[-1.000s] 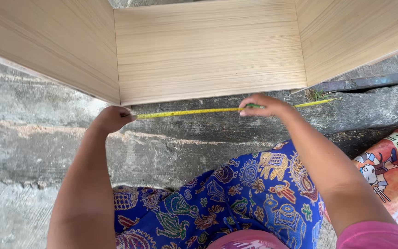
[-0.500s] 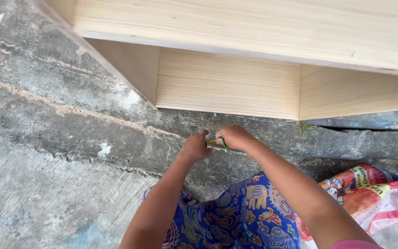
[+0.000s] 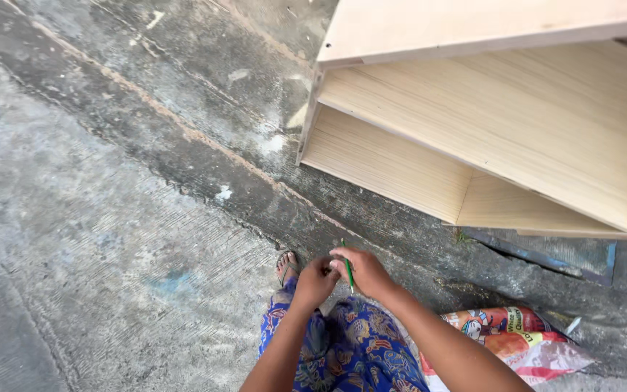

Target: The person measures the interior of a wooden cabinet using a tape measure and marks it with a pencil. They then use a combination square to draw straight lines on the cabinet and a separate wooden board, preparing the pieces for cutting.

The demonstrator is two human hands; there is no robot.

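From my remote seat I see the pale wooden cabinet (image 3: 517, 138) lying on the concrete floor (image 3: 110, 218) with its open side toward me; its compartments hold nothing I can make out, only smooth, straight-grained light panels meeting at square corners. The floor is rough grey cement, scored with fine lines on the left and crossed by a sandy, crumbled seam running diagonally. Near the bottom centre the two hands meet, touching each other just above a foot in a sandal (image 3: 285, 266). The right hand (image 3: 366, 273) has its grip clenched around a thin green pencil (image 3: 347, 266), which stands tilted slightly with its tip pointing up toward the cabinet. The left hand (image 3: 316, 282) is curled with its fingertips pressed against the right hand; I cannot tell whether that grip pinches anything of its own. Below them hangs a blue patterned cloth (image 3: 350, 348), glossy with floral shapes. To the right lies a crumpled printed plastic sack (image 3: 524, 341), red, orange and white, flat on the floor.
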